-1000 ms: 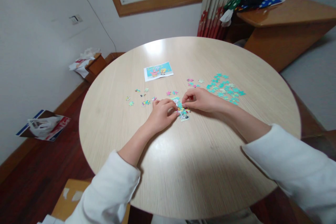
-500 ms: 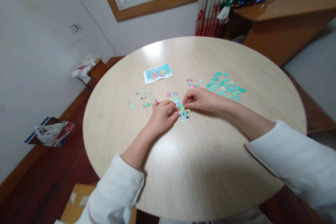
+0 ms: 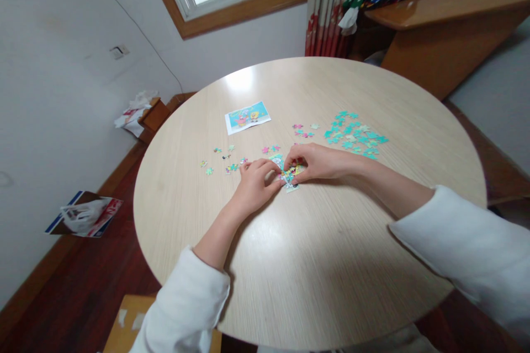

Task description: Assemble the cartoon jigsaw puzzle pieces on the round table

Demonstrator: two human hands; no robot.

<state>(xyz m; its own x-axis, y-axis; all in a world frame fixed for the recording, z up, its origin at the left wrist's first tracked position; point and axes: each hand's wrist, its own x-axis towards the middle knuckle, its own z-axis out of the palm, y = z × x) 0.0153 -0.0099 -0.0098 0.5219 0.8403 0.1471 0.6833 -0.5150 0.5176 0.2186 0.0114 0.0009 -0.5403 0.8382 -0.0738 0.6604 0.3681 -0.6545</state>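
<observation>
On the round wooden table [image 3: 314,265] lies a small joined strip of jigsaw pieces [image 3: 289,178], turquoise with bits of yellow and pink. My left hand [image 3: 255,185] rests curled at its left side, fingertips pinched on its edge. My right hand [image 3: 315,161] comes in from the right, fingers bent and pressed down on the strip's top end. What lies under the right fingertips is hidden. A pile of turquoise loose pieces [image 3: 355,135] lies just right of my right hand.
A small reference picture [image 3: 247,117] lies farther back. Scattered loose pieces [image 3: 226,161] sit left of my hands, a few pink ones [image 3: 302,131] behind them. A wooden desk [image 3: 447,16] and curtain stand beyond the table. A bag [image 3: 85,215] lies on the floor at left.
My right hand has slid a little toward me and down onto the joined strip. My left hand stays at the strip's left edge. The view has shifted slightly.
</observation>
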